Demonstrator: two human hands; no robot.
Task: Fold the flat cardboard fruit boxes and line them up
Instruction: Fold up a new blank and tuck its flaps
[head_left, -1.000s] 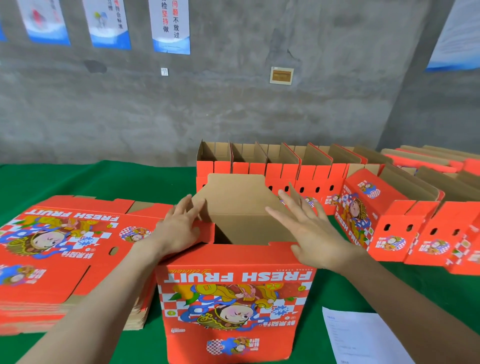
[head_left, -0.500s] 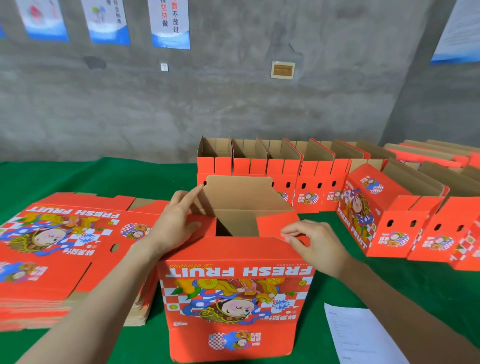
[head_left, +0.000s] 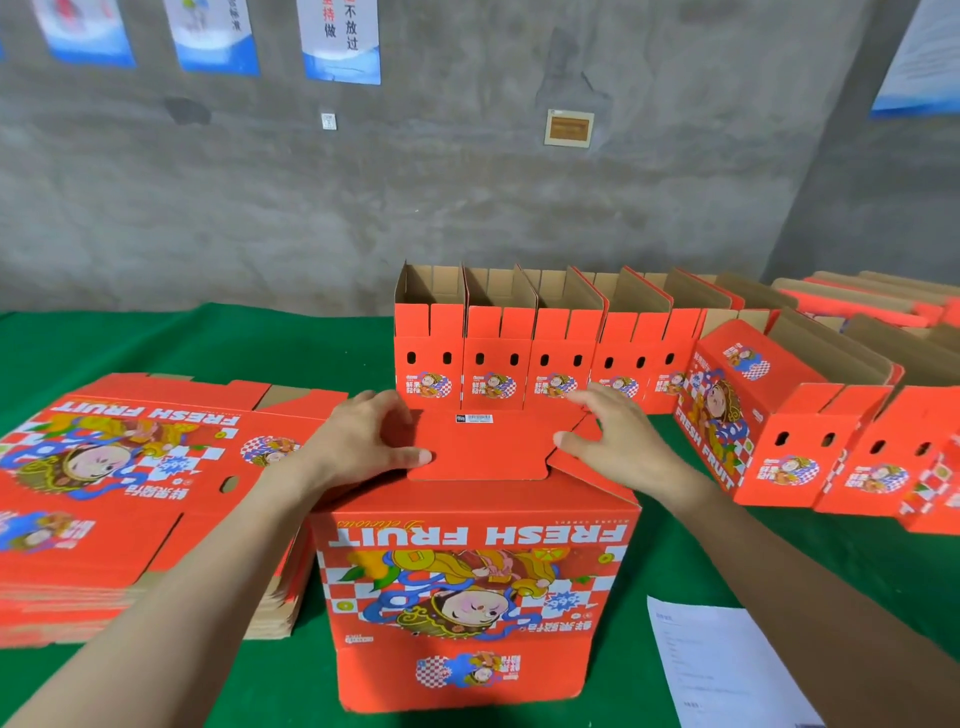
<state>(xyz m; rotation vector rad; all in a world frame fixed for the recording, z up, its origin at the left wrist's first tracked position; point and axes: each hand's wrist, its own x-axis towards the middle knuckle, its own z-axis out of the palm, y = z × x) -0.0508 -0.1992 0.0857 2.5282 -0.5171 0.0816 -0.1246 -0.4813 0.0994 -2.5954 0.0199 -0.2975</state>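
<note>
Hands were both down flat on top of the box (head_left: 475, 587) I was folding. It stood right in front of me on the green table (head_left: 156, 338) with its FRESH FRUIT print facing me upside down. My left hand (head_left: 363, 447) lay uncurled on the left side of the top, gripping nothing, with the thumb stretched onto the red flap (head_left: 483, 452) folded down across the opening. My right hand (head_left: 618, 452) did the same on the right side, fingers spread and straight, pressing on the cardboard rather than grabbing it. A small barcode sticker (head_left: 474, 418) sat at the far edge of that flap, between the two hands. Just left of the box was the stack of flat boxes (head_left: 130, 493), printed side up. Behind it, the row of folded boxes (head_left: 519, 353) stood upright side by side along the wall, tops open. To the right of that row, one tipped box (head_left: 753, 415) lay on its side among more boxes. A sheet of paper (head_left: 727, 665) lay on the cloth near my right forearm, and some posters (head_left: 340, 36) hung up on the concrete wall.
</note>
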